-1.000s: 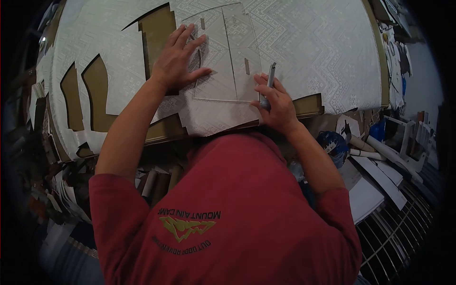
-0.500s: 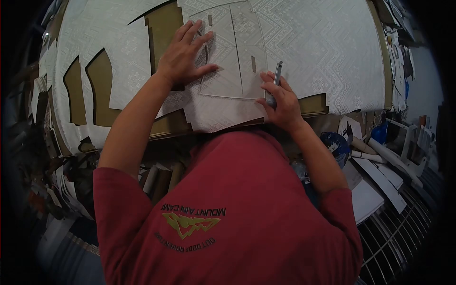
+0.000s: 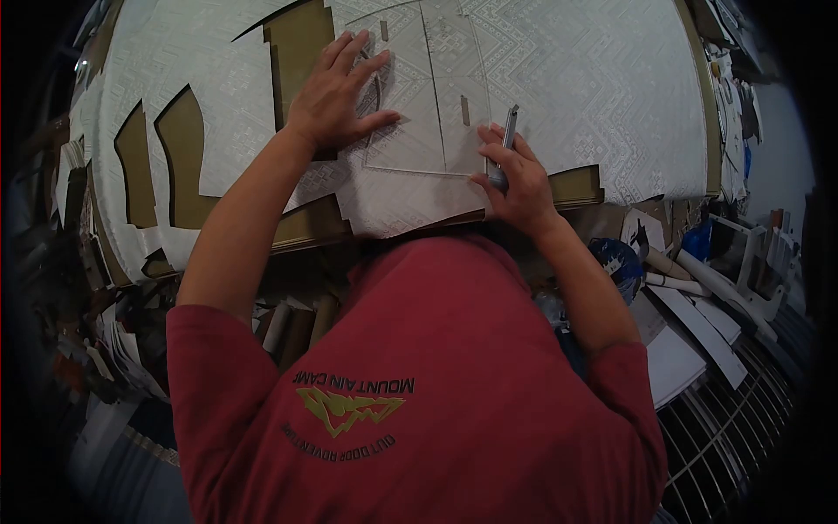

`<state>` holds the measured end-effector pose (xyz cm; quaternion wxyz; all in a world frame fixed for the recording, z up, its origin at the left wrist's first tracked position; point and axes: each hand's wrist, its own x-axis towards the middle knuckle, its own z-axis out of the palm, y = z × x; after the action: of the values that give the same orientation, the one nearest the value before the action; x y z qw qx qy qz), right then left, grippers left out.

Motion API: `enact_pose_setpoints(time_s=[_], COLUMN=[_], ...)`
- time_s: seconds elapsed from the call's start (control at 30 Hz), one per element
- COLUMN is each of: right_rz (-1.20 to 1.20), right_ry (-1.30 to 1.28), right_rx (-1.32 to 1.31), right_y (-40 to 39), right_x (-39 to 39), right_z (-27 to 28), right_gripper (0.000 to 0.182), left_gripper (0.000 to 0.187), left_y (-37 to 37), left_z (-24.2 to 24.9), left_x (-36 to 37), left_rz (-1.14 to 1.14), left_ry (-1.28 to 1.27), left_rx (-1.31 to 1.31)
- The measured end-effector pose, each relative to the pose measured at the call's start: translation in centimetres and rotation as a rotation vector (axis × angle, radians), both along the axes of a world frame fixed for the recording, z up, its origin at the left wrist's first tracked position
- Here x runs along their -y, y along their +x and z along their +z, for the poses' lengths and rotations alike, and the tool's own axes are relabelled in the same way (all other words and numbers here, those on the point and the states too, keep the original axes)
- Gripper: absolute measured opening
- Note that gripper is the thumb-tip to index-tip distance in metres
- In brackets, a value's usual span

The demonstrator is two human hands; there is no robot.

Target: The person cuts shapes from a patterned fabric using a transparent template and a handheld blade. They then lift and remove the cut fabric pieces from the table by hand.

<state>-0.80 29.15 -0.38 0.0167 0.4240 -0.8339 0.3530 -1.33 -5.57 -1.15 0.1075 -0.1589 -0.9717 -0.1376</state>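
Since the earlier frame, the right hand [image 3: 515, 179], clenched on the knife [image 3: 504, 144], has shifted slightly along the right edge of the clear template [image 3: 428, 96], which the flat, released left hand [image 3: 336, 96] pins on soft, slippery fabric [image 3: 567, 79].

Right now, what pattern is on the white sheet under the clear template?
An embossed geometric diamond pattern, white on white sheet, clearest in the head view.
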Motion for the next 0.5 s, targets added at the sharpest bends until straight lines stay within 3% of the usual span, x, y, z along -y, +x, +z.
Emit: enact_pose_setpoints(time_s=[0.5], right_rz=[0.002], right_ry=[0.011], right_rx=[-0.021], right_y=[0.02], right_x=[0.09], right_z=[0.32], right_gripper=[0.041], left_gripper=[0.075], left_y=[-0.13], left_z=[0.4], left_x=[-0.05], left_rz=[-0.018], left_ry=[0.001], left_rx=[-0.003])
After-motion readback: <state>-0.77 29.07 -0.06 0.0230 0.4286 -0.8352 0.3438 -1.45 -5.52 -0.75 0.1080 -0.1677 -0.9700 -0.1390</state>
